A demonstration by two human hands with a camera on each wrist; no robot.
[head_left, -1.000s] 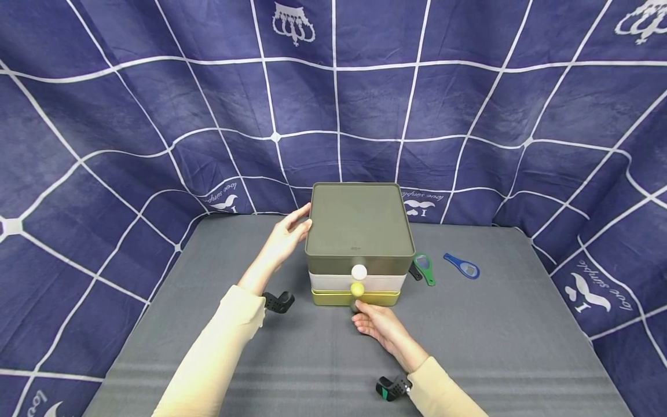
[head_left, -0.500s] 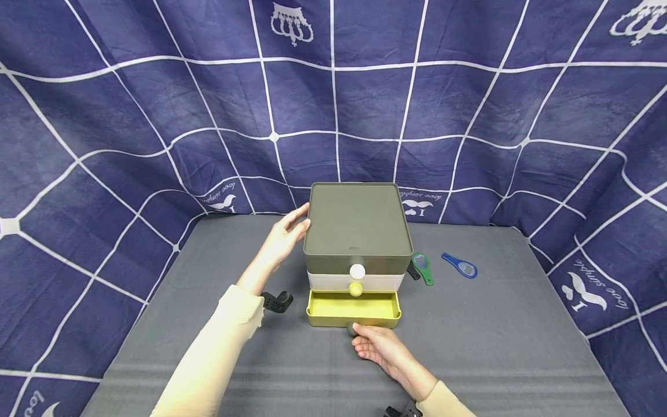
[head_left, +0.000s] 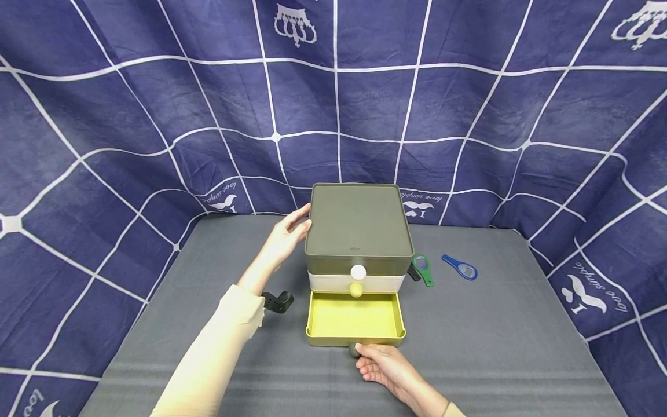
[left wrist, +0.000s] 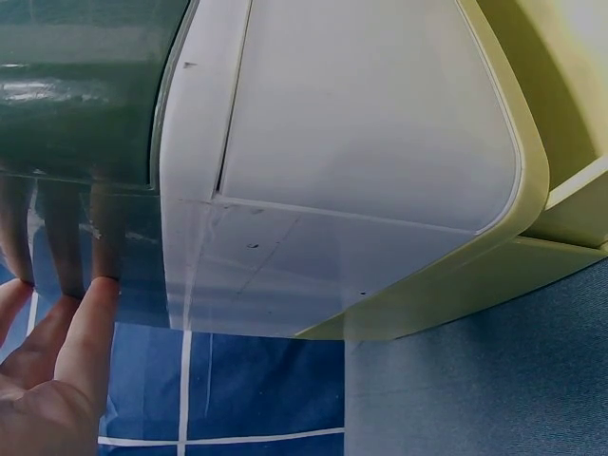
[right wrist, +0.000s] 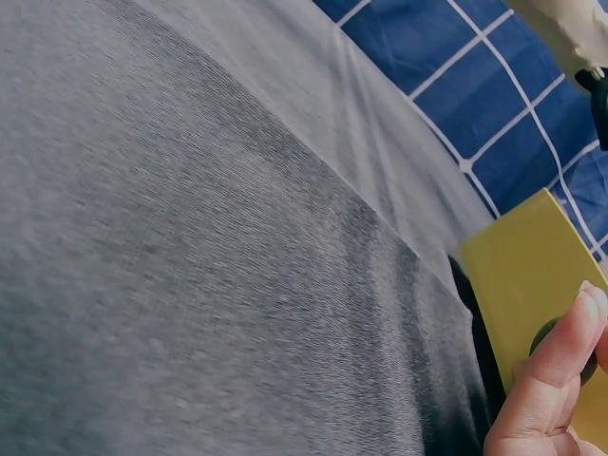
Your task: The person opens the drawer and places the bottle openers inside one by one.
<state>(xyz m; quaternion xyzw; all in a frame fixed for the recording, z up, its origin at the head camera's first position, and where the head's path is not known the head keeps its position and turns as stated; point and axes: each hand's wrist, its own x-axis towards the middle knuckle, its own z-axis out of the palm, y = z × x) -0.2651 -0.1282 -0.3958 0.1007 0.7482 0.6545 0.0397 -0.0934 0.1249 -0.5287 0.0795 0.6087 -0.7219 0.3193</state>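
Note:
A small three-tier drawer box (head_left: 359, 220) stands mid-table, with a dark olive top tier, a white middle one and a yellow bottom drawer (head_left: 356, 314). That drawer is pulled out toward me, and its bare yellow floor shows. My right hand (head_left: 388, 370) pinches the drawer's dark round knob (head_left: 354, 350) between thumb and fingers; the right wrist view shows the same knob (right wrist: 543, 334) at the drawer front. My left hand (head_left: 283, 234) rests its fairly straight fingertips on the left side of the top tier, as the left wrist view also shows.
To the right of the box lie a green magnifier-like tool (head_left: 422, 270), a blue one (head_left: 461, 267) and a black handle (head_left: 414, 273) partly hidden by the box. A white knob (head_left: 358, 272) and a yellow knob (head_left: 356, 289) sit on the upper drawers. Blue checked cloth (head_left: 365, 104) hangs behind.
My right hand has drawn the yellow bottom drawer toward me by its knob, from nearly closed to well out. The left hand has stayed at the box's side.

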